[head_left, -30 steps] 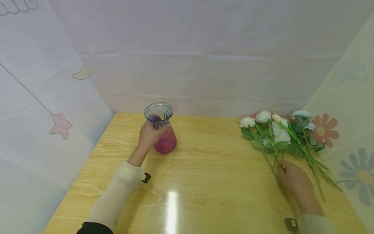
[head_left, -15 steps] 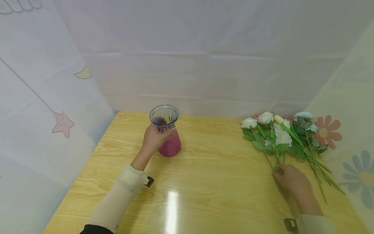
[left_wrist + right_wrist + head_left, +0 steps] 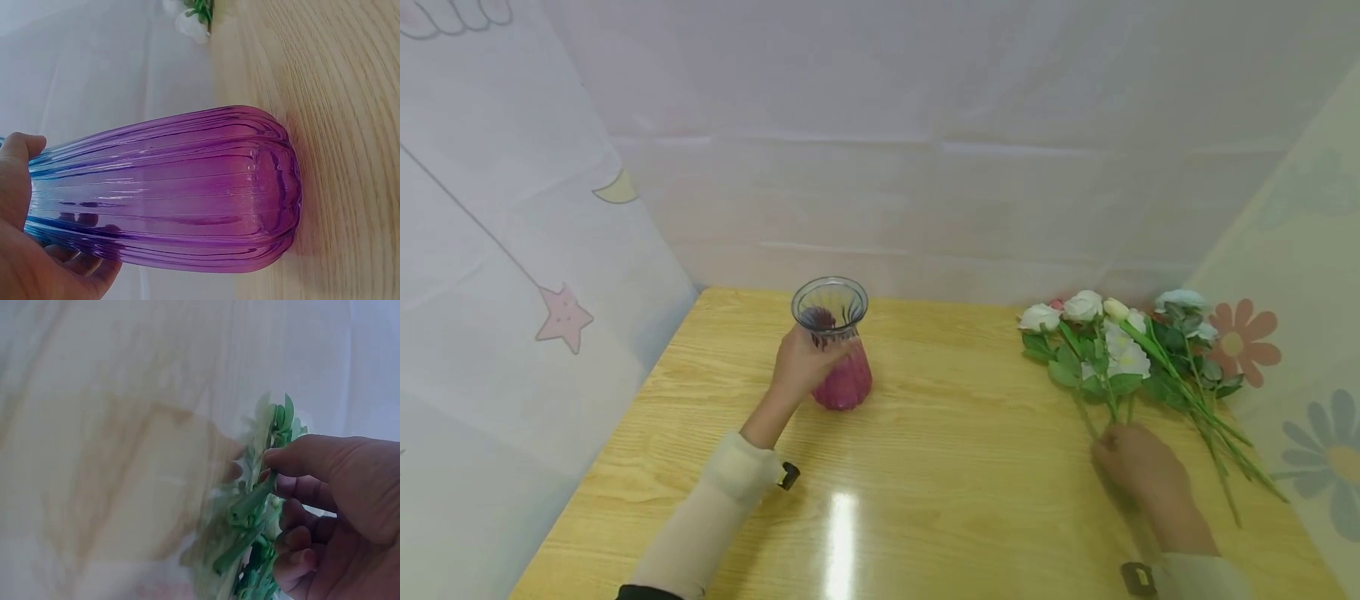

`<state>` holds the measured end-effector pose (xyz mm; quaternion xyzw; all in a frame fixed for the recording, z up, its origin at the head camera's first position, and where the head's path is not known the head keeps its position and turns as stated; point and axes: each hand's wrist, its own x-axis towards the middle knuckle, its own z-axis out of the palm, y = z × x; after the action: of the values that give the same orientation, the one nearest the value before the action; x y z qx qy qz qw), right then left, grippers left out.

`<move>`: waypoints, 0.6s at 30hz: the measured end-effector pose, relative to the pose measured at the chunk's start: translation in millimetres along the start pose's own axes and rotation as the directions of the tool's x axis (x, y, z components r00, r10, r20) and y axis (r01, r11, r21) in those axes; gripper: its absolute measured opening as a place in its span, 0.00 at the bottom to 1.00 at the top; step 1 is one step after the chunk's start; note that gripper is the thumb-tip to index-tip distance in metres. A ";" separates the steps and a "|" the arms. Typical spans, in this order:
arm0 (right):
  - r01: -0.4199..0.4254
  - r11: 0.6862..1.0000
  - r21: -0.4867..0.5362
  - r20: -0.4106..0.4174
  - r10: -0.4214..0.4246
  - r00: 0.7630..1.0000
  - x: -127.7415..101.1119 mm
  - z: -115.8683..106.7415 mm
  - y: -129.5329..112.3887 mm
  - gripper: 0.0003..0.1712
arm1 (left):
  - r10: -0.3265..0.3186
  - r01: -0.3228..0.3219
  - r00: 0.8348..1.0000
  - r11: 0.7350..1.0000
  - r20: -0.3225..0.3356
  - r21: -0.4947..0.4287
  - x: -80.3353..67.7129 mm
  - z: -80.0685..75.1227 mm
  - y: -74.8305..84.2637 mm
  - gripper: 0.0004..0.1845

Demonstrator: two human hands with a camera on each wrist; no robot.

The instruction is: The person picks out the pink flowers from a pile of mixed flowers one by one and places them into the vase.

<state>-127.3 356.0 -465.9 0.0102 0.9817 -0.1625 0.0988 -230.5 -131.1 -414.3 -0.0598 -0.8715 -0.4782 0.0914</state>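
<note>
A ribbed glass vase (image 3: 846, 385), bluish at its flared rim and pink-purple at the base, is upright at the table's left half. My left hand (image 3: 802, 364) grips its neck, with thumb and fingers on opposite sides in the left wrist view. The vase's base (image 3: 275, 194) is at the tabletop; whether it touches is unclear. At the right, my right hand (image 3: 1144, 471) pinches a green flower stem (image 3: 253, 501) between thumb and forefinger. Its white bloom lies among the other artificial flowers (image 3: 1126, 354); which bloom belongs to it is hard to tell.
More flowers, with pale blue heads (image 3: 1182, 302) and long green stems (image 3: 1228, 442), lie by the right edge of the wooden table (image 3: 955, 467). Pale printed cloth (image 3: 925, 200) hangs behind and along both sides.
My left hand and the vase have shifted rightward and a little nearer to me. My right hand has slid slightly left and downward along the stems; the flower heads have barely moved.
</note>
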 end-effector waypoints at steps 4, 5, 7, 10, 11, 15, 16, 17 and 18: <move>-0.010 1.000 0.025 0.014 0.009 1.000 0.2 2.6 -6.5 0.11 | 0.002 -0.002 1.000 1.000 0.006 -0.002 -2.2 3.0 1.9 0.34; -0.008 0.999 0.031 0.018 0.008 1.000 0.2 3.2 -8.8 0.11 | 0.001 -0.001 1.000 1.000 0.009 -0.005 -2.8 3.6 2.5 0.34; -0.004 0.999 0.039 0.014 0.003 1.000 0.6 4.6 -13.0 0.11 | 0.008 -0.008 1.000 1.000 0.019 -0.012 -4.0 4.7 3.3 0.34; 0.001 0.999 0.044 0.007 -0.002 1.000 1.9 7.3 -18.3 0.11 | 0.014 -0.013 0.999 1.000 0.031 -0.021 -6.1 6.2 5.2 0.35; 0.006 0.999 0.044 0.003 -0.006 1.000 2.7 8.5 -19.6 0.11 | 0.015 -0.015 0.999 1.000 0.032 -0.023 -6.9 6.8 5.8 0.35; 0.014 0.999 0.040 -0.009 -0.014 1.000 5.0 12.2 -25.5 0.11 | 0.020 -0.020 0.999 1.000 0.032 -0.014 -10.0 9.3 9.0 0.35; 0.017 0.999 0.039 -0.011 -0.017 1.000 5.6 12.5 -27.4 0.11 | 0.025 -0.025 0.999 1.000 0.034 -0.009 -10.6 9.9 9.6 0.34; 0.015 0.999 0.045 -0.006 -0.015 1.000 5.8 12.7 -29.7 0.11 | 0.025 -0.025 0.999 1.000 0.035 -0.007 -11.3 10.6 10.0 0.34; 0.013 0.999 0.052 -0.003 -0.013 1.000 5.7 12.7 -32.3 0.11 | 0.027 -0.027 0.999 1.000 0.034 -0.004 -12.0 11.2 10.7 0.34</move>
<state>-132.1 321.3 -468.7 0.0067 0.9773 -0.1887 0.0963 -217.9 -116.1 -414.0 -0.0797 -0.8711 -0.4774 0.0830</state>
